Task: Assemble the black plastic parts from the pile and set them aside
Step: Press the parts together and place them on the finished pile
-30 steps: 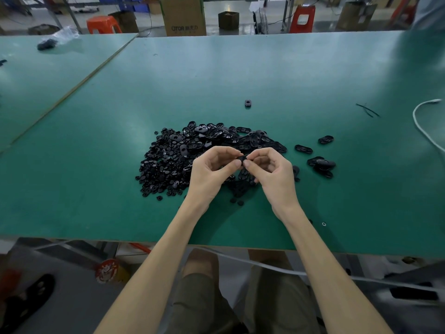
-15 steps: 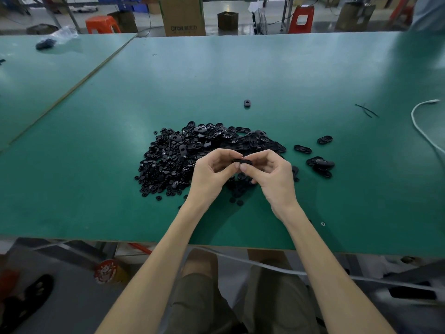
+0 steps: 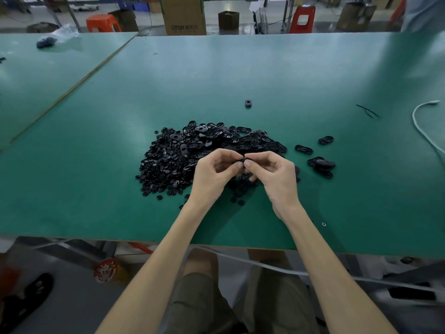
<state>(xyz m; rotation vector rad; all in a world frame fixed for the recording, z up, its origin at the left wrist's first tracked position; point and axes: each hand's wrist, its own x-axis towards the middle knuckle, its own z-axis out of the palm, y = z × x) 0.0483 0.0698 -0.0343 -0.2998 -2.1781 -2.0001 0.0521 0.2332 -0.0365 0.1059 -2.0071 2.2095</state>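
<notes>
A pile of small black plastic parts [image 3: 183, 157] lies in the middle of the green table [image 3: 265, 75]. Just above the pile's near right edge, my left hand [image 3: 214, 174] and my right hand [image 3: 274, 174] meet fingertip to fingertip. Between them they pinch one small black plastic part [image 3: 243, 161], mostly hidden by the fingers. A few oval black parts [image 3: 322, 165] sit apart on the table to the right of my hands, with two more [image 3: 304, 149] farther back.
A lone black piece [image 3: 248, 103] lies beyond the pile. A white cable [image 3: 419, 126] curves along the right side, and thin black strips [image 3: 367, 110] lie near it. A second green table [image 3: 36, 75] adjoins on the left. Boxes and stools stand behind.
Both hands stay joined over the pile's edge. The fingertips have shifted slightly on the black part, which shows less between them than half a second ago.
</notes>
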